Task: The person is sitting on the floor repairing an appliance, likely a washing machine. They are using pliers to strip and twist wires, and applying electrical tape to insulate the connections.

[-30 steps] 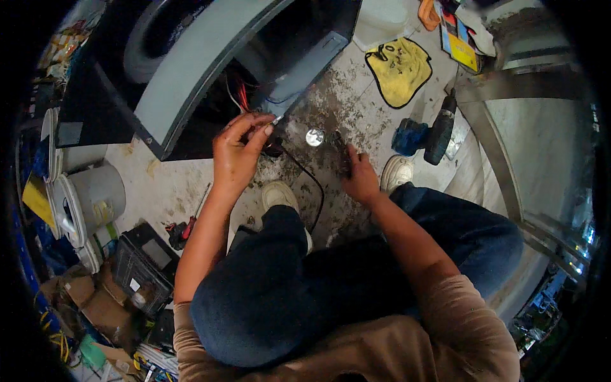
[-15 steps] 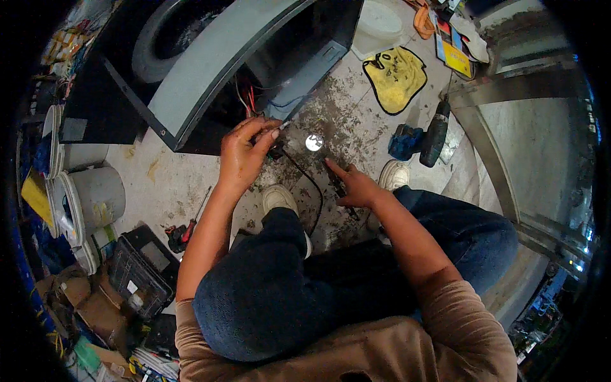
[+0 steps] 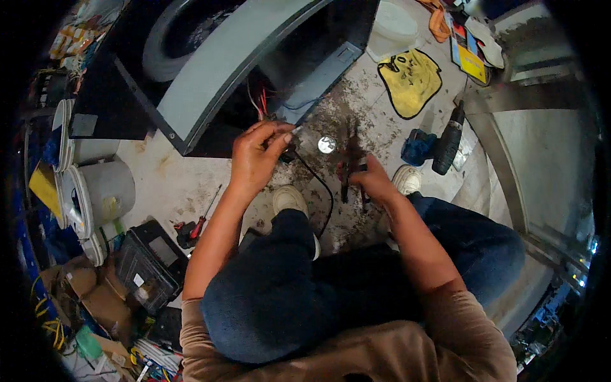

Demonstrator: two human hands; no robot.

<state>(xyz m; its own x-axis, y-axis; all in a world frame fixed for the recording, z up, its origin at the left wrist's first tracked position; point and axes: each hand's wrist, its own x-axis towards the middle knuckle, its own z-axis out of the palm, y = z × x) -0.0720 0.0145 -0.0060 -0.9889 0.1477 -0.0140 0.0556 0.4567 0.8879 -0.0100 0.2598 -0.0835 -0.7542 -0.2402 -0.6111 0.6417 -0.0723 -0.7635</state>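
Grip pinched on a small pale piece [image 3: 296, 130], the left hand [image 3: 253, 158] hovers beside the open cabinet [image 3: 219, 70]; the right hand [image 3: 377, 183] clasps a blurred, pliers-like tool [image 3: 351, 154]. A slack hold could drop the piece onto the grimy floor [image 3: 172, 175].

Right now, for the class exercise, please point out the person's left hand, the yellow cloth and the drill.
Left hand [image 3: 254, 156]: head view, on the back of the hand.
Yellow cloth [image 3: 412, 88]: head view, around its middle.
Drill [image 3: 448, 148]: head view, on its black body.
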